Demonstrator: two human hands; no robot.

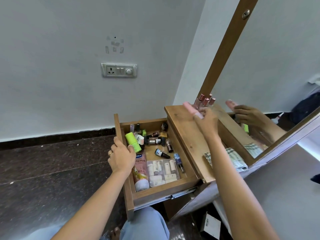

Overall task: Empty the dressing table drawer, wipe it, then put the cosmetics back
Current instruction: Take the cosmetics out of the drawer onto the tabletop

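Dressing table top (183,129) takes what I lift out, since the drawer (161,191) must be bare before wiping. Drawer is pulled fully out toward me and still crowded w/ bottles, a pink tube (140,172) lying lengthwise front to back, and a clear pack of small tubes (163,172). Folded cloth (232,160) waits on the top for the wipe. My left hand (121,157) clamps the drawer's front panel to steady it. My right hand (205,122) holds a pink tube-like thing (192,108), prob. a gloss (blurred), long axis slanting up-left, beside upright bottles (205,101) by the mirror.
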